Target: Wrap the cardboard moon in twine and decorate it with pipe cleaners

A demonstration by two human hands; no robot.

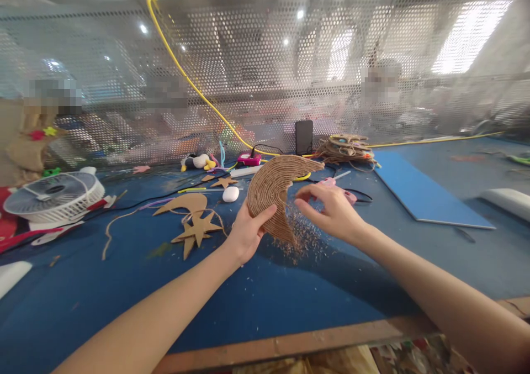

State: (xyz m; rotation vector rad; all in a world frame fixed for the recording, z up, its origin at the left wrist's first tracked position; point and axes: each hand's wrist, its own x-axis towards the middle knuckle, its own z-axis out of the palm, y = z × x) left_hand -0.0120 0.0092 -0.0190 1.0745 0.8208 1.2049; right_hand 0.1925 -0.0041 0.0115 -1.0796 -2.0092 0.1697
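My left hand (250,227) grips a crescent moon shape (267,189) wrapped in rows of brown twine, thumb on its front face and fingers behind. The crescent is held up over the blue tabletop, its hollow side facing right. Just right of that hollow is my right hand (325,205), its fingers curved and apart from the thumb, with nothing visible between them. Loose twine fibres (304,241) are scattered on the table below both hands. Behind my right hand lies a pink tool (350,196), partly hidden, near a black cord.
Left of the crescent lie a cardboard crescent (186,201), cardboard stars (199,229) and a white rounded object (231,194). A white fan (56,197) stands far left. Behind are a twine-wrapped stack (345,148), a black phone (304,136) and a perforated metal screen (248,70). A blue board (430,191) lies right.
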